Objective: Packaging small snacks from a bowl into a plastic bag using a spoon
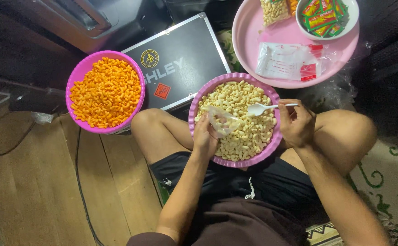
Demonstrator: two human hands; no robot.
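Note:
A purple scalloped bowl (194,105) full of pale curled puffed snacks rests on my lap between my knees. My left hand (205,136) holds a small clear plastic bag (221,120) open over the snacks at the bowl's left side. My right hand (296,123) grips a white plastic spoon (262,108) by its handle, with the spoon's bowl lying over the snacks just right of the bag's mouth.
A second purple bowl (71,82) of orange curled snacks sits at the left on the wooden floor. A black metal-edged case (180,59) lies behind. A pink tray (253,41) at the back right carries clear bags, a filled snack bag and a white bowl (353,13) of green-red sachets.

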